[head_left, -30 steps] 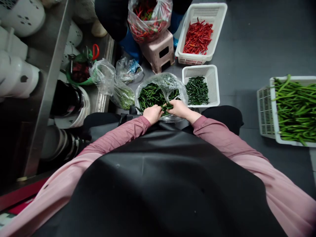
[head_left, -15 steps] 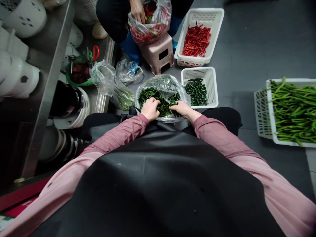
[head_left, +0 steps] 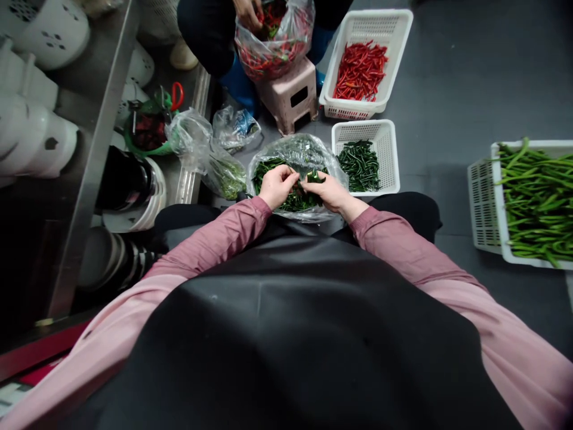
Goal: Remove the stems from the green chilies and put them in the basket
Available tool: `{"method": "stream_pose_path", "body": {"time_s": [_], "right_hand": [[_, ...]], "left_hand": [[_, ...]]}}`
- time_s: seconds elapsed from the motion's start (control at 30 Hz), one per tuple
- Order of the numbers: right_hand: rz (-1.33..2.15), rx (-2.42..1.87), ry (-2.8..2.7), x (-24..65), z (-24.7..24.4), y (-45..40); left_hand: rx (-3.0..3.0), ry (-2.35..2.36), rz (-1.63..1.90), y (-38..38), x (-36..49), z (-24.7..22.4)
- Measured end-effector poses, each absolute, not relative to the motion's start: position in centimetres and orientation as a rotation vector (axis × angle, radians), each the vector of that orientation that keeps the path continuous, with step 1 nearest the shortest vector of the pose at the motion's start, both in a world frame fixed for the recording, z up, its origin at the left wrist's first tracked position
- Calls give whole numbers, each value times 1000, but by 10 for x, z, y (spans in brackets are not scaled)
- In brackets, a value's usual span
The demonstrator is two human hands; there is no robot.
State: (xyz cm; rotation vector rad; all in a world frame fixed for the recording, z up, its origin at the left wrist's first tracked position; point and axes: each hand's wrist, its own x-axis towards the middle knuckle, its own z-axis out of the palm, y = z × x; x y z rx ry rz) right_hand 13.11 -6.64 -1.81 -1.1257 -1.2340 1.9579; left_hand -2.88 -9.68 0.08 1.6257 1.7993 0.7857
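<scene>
Hands (head_left: 277, 187) (head_left: 329, 191) close together over chilies (head_left: 298, 203)

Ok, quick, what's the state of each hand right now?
Left hand: fingertips pinched together; can't tell if anything is between them.
Right hand: closed around some green chilies.

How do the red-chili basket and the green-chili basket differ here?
The red-chili basket is larger; the green-chili basket is smaller.
The red-chili basket sits farther from the wearer, the green-chili basket nearer.
The red-chili basket holds bright red chilies, the green-chili basket dark green ones.
Both are white, perforated and only partly filled.
</scene>
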Motion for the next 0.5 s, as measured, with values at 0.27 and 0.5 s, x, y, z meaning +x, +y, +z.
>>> {"method": "stream_pose_path", "body": {"time_s": [0.27,0.5], "right_hand": [[2144,-1060,-1320,133,-6,-70],[1794,-1277,-1384,144,-11,-54]], "left_hand": [[1231,1633,938,-91,-23,-7],[1658,1922,415,-88,-55,-4]]}}
